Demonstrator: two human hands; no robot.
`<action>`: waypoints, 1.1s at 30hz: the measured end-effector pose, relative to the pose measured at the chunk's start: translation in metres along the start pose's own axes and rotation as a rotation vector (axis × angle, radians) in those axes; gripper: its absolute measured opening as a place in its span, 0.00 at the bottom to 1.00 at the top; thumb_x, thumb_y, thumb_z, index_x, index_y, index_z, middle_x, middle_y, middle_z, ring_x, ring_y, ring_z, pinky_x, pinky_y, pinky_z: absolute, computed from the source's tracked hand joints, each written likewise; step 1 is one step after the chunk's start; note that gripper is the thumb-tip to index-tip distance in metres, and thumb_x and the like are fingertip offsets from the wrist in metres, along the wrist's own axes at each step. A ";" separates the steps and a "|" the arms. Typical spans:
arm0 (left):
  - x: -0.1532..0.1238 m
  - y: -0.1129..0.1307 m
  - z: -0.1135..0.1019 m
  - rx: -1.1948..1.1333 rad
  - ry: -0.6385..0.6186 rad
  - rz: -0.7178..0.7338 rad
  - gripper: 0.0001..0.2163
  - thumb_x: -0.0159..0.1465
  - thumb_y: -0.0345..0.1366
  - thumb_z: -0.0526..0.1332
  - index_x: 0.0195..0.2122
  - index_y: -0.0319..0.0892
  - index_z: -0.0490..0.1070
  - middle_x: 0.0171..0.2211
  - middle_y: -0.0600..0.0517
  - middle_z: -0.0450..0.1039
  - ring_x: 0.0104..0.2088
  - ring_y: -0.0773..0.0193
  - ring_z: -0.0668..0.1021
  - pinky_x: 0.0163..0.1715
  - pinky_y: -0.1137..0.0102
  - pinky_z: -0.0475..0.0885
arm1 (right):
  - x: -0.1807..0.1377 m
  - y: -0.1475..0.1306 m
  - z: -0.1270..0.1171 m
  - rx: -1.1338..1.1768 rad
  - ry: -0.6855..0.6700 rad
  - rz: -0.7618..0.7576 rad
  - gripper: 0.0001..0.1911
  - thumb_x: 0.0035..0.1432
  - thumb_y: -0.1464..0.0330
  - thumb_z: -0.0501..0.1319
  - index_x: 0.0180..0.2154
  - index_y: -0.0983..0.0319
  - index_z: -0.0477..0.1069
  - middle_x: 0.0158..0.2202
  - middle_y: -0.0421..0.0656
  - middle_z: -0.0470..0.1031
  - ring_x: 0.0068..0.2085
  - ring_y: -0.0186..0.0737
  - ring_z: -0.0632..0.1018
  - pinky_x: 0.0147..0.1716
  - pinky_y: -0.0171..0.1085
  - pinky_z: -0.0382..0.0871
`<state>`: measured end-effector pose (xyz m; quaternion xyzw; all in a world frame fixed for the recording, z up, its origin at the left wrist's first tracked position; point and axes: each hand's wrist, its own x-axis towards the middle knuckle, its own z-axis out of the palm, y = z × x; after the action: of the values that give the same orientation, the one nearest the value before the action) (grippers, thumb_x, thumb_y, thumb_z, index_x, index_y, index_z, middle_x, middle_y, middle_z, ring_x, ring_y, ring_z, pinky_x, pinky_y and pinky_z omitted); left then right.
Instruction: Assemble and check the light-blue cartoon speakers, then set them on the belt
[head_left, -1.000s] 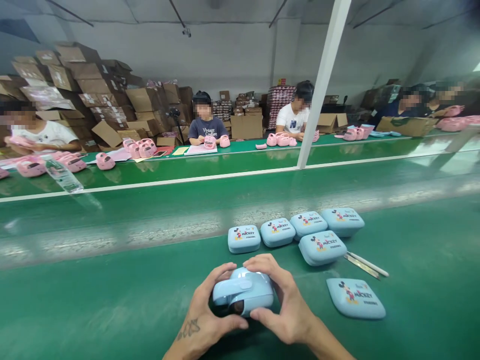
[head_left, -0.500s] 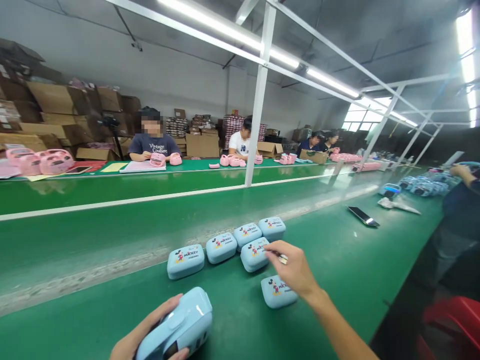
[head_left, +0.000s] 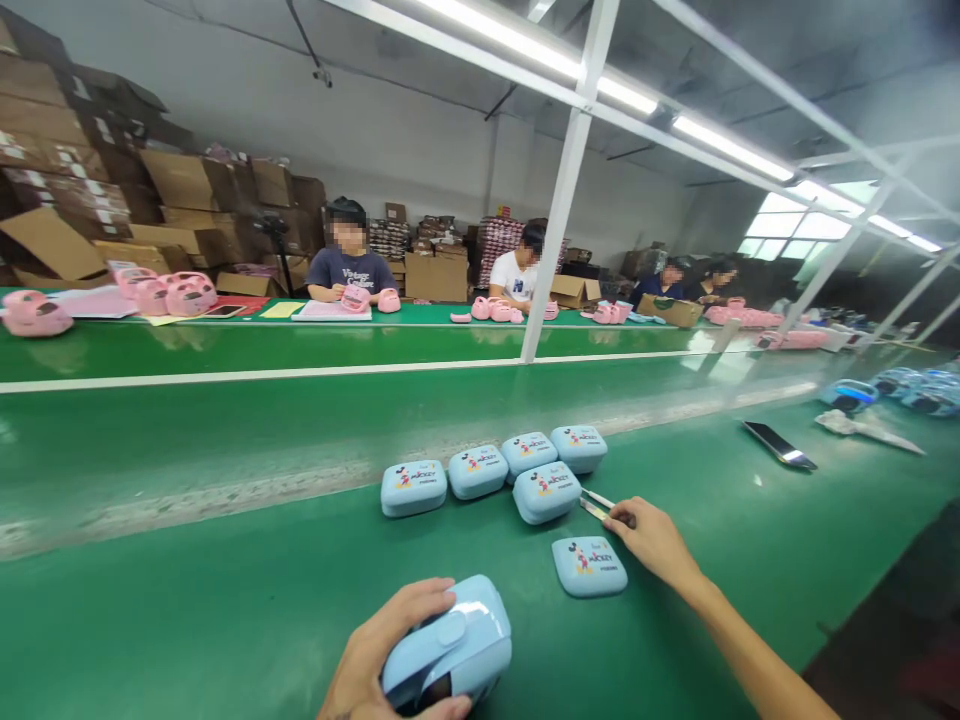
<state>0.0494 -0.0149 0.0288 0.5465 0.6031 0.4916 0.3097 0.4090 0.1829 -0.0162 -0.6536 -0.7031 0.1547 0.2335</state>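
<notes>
At the bottom, my left hand (head_left: 373, 650) is closed around a light-blue plastic casing (head_left: 480, 625) with a handle-like bar and a dark opening; its underside is hidden. Farther right, my right hand (head_left: 651, 540) pinches a slim pair of tweezers (head_left: 598, 500), its two prongs apart and pointing left. Those prongs reach close to a light-blue Mickey-printed case (head_left: 547, 492); whether they touch it I cannot tell. A flat Mickey-printed panel (head_left: 589, 567) lies just left of my right fingers. Behind, several more printed cases (head_left: 414, 488) stand in a row.
A phone (head_left: 778, 444) and a clear plastic bag (head_left: 866, 430) lie to the right, near several blue handled devices (head_left: 847, 395). A white post (head_left: 559, 210) rises beyond the cases. Across the green table (head_left: 225, 540), several people sit with pink casings (head_left: 190, 293).
My right hand has drawn back from the front case, and the tweezers' prongs now show. The view has swung right-to-left, shifting everything rightward. My left hand still holds the casing.
</notes>
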 end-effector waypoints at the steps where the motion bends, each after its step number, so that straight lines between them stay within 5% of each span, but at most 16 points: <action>1: -0.001 0.000 0.000 0.018 -0.035 -0.013 0.26 0.41 0.36 0.75 0.45 0.63 0.80 0.53 0.53 0.80 0.55 0.41 0.78 0.61 0.47 0.68 | 0.001 0.003 0.000 -0.002 -0.015 0.006 0.13 0.54 0.58 0.58 0.27 0.59 0.75 0.32 0.46 0.79 0.35 0.46 0.79 0.38 0.41 0.69; 6: 0.000 0.007 -0.003 0.051 -0.219 -0.045 0.29 0.43 0.37 0.75 0.49 0.55 0.79 0.57 0.46 0.77 0.58 0.39 0.75 0.63 0.44 0.64 | -0.002 0.014 -0.005 -0.004 -0.078 0.030 0.14 0.52 0.57 0.57 0.34 0.58 0.75 0.34 0.47 0.82 0.36 0.49 0.79 0.38 0.43 0.69; 16: 0.001 0.017 -0.001 0.029 -0.244 -0.019 0.29 0.43 0.35 0.76 0.50 0.52 0.78 0.57 0.46 0.77 0.57 0.43 0.76 0.62 0.48 0.66 | -0.006 0.006 -0.014 0.014 -0.105 0.041 0.13 0.45 0.56 0.57 0.26 0.58 0.70 0.25 0.45 0.79 0.28 0.46 0.77 0.30 0.41 0.70; 25: -0.001 0.004 0.000 0.048 -0.281 0.007 0.32 0.43 0.36 0.76 0.52 0.56 0.75 0.60 0.50 0.74 0.59 0.45 0.74 0.63 0.47 0.65 | -0.027 -0.015 -0.073 -0.025 0.061 -0.109 0.13 0.49 0.58 0.55 0.31 0.58 0.72 0.33 0.45 0.79 0.34 0.45 0.79 0.37 0.40 0.72; 33: 0.005 0.022 -0.006 0.054 -0.336 -0.117 0.37 0.37 0.42 0.81 0.51 0.52 0.76 0.63 0.45 0.70 0.62 0.42 0.71 0.65 0.46 0.61 | -0.026 -0.017 -0.054 -0.039 -0.233 -0.111 0.16 0.52 0.54 0.57 0.26 0.58 0.74 0.27 0.44 0.81 0.28 0.44 0.78 0.31 0.40 0.72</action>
<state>0.0508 -0.0130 0.0518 0.5931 0.5867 0.3579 0.4194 0.4242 0.1512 0.0350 -0.5957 -0.7635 0.2028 0.1455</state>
